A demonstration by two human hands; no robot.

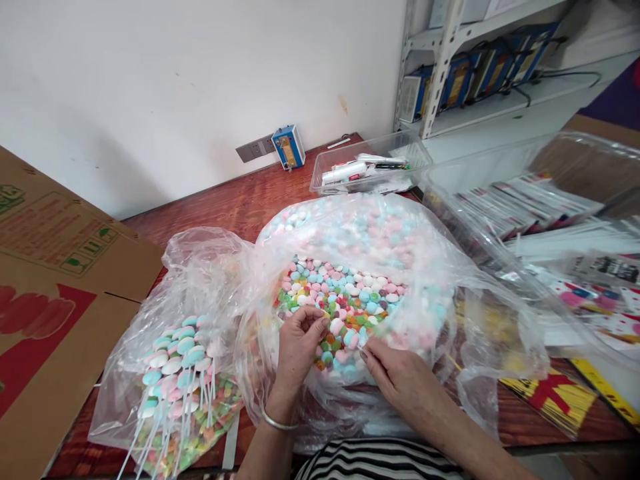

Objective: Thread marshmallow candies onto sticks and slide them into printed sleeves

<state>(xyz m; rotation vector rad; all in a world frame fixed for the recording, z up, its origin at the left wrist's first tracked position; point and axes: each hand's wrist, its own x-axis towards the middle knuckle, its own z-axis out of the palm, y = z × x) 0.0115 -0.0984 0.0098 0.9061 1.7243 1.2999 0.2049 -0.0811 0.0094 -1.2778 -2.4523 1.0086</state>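
Fingers of the left hand (pixel 300 337) are curling over the mouth of a large clear bag (pixel 430 233), thumb and forefinger tips lying close together, though whether anything is sitting between them I cannot tell; the right hand (pixel 400 370) is pinching a small pale piece (pixel 363 339) between thumb and forefinger, too small to be named surely as candy or stick end. Around the 2 hands, button candies (pixel 320 273) in pink, white and pale blue are lying loose inside that bag, mingling with glossy gummies (pixel 370 310) in green, orange, yellow and red.

Button candies are probably weighing very little; their domed surfaces are looking smooth and slippery, so pinching 1 across its rim would be giving a surer hold than pressing the curved faces; a hard squeeze might be marking it. Gummies are looking softer and tackier, likely giving under fingertips; their sides are offering the best grip.

To the left, another clear bag (pixel 200 250) is crumpling into sharp creases; candies on sticks (pixel 183 363) are resting on or in it, I cannot tell which, thin white shafts pointing toward the near edge and serving, I judge, as natural handles. Film on both bags is looking thin and slick; underneath, the table (pixel 210 197) is showing reddish wood grain; a stiff cardboard box (pixel 85 273) is standing at far left; a smooth metal bangle (pixel 277 421) is circling the left wrist.
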